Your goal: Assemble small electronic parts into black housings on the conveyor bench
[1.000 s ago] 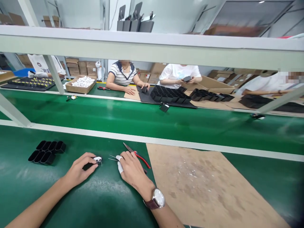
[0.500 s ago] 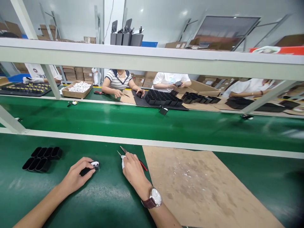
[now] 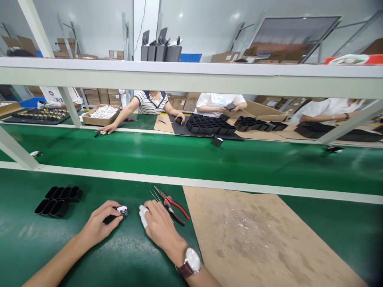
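Note:
My left hand (image 3: 103, 221) pinches a small black housing (image 3: 125, 213) between thumb and fingers, just above the green table. A white part with dark spots (image 3: 121, 210) shows at the housing's open end. A little to the right, my right hand (image 3: 158, 223) has its back up, fingers bent and closed together, white covers on fingertips. What it holds, if anything, is hidden. Beside it lie pliers (image 3: 170, 201) with red and black handles. Thin pointed metal tips (image 3: 153, 194) stick out between pliers and hand; the rest of that tool is mostly covered.
Several black open housings (image 3: 58, 201) stand at the left. Brown cardboard (image 3: 239, 231) covers the table's right part. Beyond a white rail (image 3: 134, 177) runs a green belt (image 3: 149, 153) with scattered parts. Co-workers sit across it, near a box of white pieces (image 3: 100, 121) and black housings (image 3: 209, 125).
My right hand has moved left off the pliers, which now show almost whole. My left hand still holds the housing. Across the belt, a co-worker's arm has reached out to a part there.

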Available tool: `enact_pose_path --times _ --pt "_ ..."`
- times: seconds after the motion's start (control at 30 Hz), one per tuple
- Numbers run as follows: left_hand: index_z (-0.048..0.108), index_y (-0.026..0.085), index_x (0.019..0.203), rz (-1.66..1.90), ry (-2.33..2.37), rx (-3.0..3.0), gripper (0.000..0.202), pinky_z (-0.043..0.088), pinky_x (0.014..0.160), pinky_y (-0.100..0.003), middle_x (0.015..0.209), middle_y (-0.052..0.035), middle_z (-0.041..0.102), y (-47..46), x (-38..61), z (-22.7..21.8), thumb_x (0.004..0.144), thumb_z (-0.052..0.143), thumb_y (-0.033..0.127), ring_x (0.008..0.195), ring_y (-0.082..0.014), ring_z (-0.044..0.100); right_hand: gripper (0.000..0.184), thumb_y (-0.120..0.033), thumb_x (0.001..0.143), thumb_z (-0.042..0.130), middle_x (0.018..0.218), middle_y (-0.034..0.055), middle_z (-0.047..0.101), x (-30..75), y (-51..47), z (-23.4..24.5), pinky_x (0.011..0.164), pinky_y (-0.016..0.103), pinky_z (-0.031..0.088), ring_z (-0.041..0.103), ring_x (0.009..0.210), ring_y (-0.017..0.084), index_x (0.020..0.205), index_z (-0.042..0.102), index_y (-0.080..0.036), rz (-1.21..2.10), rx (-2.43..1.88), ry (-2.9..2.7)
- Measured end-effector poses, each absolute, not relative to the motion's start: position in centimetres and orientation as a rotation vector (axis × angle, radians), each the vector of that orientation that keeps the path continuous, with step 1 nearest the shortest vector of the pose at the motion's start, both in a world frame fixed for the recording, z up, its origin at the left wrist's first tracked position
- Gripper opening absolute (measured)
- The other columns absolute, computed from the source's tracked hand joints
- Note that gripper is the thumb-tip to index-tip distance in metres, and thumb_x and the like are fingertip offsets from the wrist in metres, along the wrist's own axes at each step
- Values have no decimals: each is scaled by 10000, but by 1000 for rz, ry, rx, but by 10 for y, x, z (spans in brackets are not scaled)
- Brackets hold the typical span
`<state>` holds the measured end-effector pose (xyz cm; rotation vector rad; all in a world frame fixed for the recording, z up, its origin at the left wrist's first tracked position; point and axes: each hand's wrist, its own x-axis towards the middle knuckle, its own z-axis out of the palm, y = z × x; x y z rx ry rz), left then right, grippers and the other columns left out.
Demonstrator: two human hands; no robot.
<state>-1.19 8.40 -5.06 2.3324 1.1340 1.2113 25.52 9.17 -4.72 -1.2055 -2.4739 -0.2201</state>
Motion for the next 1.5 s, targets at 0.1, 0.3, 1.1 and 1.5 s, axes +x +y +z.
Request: enact_pose_path --times 0.1,0.3,1.1,1.5 --pt "669 215 1009 1247 1217 2300 27 616 866 -303 1097 -81 726 88 -11 -50 988 681 203 989 -200 744 111 -95 923 635 1154 104 649 239 82 -57 905 399 524 577 1035 258 989 671 -176 -54 -968 -2512" --pt "693 215 1068 1293 1279 2322 96 638 824 -298 1113 -82 735 121 -10 -35 1014 617 237 925 -180 747 192 -111 867 686 1225 109 639 228 78 -71 995 419 514 551 1133 282 1055 666 -143 17 -844 -2512" --pt "533 280 1470 1171 1683 2382 590 513 1153 -525 1428 -136 584 167 16 -36 916 721 208 1357 -320 580 414 51 709 548 1292 85 638 237 82 -75 1039 460 509 557 1203 296 1014 681 -195 245 -859 -2467" --pt "731 166 963 825 2327 2716 176 474 1028 -721 1412 -244 587 83 -125 0 976 693 338 1454 -535 419 362 20 903 485 1180 103 648 229 80 -74 895 441 561 603 1080 276 1140 640 -205 141 -782 -2361"
